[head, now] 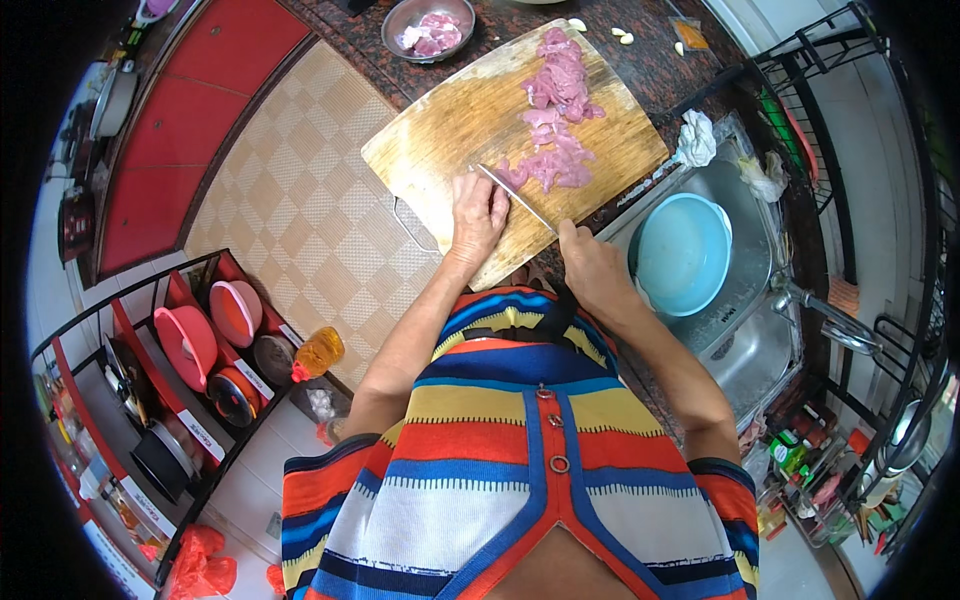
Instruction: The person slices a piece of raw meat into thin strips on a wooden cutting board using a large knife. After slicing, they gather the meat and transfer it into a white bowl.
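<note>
My right hand (592,262) grips the handle of a kitchen knife (517,198), its blade slanting up and left over a wooden cutting board (450,112). The fingers of my left hand (478,206) are bent and press down just left of the blade; whether a piece of meat lies under them is hidden. Thin slices of raw pink meat (559,165) lie beside the blade tip and reach in a loose strip to the board's far edge. A metal bowl (429,28) with more raw meat stands beyond the board.
Right of the board is a steel sink (754,225) holding a light-blue basin (684,255). A crumpled white cloth (697,139) lies at its rim. Garlic cloves (627,38) and a small orange packet (691,34) are on the dark stone counter. A rack with pink basins (185,345) stands lower left.
</note>
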{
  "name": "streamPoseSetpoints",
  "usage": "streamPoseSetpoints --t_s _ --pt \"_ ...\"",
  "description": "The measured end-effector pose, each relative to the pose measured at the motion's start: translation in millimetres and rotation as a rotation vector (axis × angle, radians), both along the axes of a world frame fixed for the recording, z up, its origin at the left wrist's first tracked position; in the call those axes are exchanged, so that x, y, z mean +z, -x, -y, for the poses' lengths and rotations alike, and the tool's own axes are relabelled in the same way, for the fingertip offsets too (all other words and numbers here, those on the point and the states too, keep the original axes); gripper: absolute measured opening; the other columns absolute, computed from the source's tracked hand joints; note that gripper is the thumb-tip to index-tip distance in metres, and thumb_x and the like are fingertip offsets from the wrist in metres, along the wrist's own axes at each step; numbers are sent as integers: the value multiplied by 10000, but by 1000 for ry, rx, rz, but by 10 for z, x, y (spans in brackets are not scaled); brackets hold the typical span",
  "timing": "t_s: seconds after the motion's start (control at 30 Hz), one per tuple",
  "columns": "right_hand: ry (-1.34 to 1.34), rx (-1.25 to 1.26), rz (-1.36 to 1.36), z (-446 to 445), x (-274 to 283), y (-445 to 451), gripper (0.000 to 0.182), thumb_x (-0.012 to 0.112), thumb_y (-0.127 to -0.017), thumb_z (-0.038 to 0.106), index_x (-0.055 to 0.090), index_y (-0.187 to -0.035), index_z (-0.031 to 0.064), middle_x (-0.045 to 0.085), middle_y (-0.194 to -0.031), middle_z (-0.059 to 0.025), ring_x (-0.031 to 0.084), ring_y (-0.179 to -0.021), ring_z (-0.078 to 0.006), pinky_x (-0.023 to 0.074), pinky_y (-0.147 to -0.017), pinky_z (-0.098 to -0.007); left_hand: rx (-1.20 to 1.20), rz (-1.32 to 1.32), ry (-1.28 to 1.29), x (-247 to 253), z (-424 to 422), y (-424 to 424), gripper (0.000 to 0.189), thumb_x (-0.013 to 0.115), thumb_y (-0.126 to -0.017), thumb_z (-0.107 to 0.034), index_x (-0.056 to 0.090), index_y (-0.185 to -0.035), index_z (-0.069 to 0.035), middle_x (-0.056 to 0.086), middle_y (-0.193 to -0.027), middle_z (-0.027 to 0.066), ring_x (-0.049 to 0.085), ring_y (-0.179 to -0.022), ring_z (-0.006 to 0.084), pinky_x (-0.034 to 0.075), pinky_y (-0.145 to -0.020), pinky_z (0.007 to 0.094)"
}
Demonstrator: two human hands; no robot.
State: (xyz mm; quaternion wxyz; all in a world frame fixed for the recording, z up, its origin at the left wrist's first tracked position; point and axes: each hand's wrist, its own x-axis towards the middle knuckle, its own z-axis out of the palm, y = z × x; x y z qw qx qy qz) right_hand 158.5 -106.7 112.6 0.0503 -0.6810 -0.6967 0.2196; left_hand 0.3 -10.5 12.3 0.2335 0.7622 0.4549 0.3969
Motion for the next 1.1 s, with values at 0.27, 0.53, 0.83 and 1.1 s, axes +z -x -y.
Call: streamPoseSetpoints --t_s 0.27,0.53,0.83,1.1 --pt "-12 16 7 -289 -69 151 106 494 -862 83 476 -934 8 626 -786 -223 660 -668 -373 545 -597 -437 18 -14 16 -26 11 9 160 639 -743 22 597 -894 -11 561 -857 140 502 -793 328 431 -731 404" --pt "2 -24 -97 -920 -224 367 134 481 -841 40 479 -957 -28 641 -780 -264 653 -750 -422 516 -657 -509 -11 39 -20 -11 13 14 161 613 -758 38 587 -912 -1 573 -922 148 512 -846 337 438 -762 411" --pt "142 -34 -8 -286 -50 -53 145 423 -856 47 464 -978 -20 630 -835 -265 636 -764 -431 504 -667 -510 26 73 21 -58 31 23 153 583 -791 18 545 -939 0 519 -928 172 491 -852 343 422 -766 423" --pt "42 -20 -32 40 3 -27 58 471 -872 51 445 -912 18 585 -770 -206 602 -713 -420 484 -614 -503 32 29 20 -1 45 22 162 599 -783 3 536 -932 -4 510 -903 172 479 -835 345 413 -757 427"
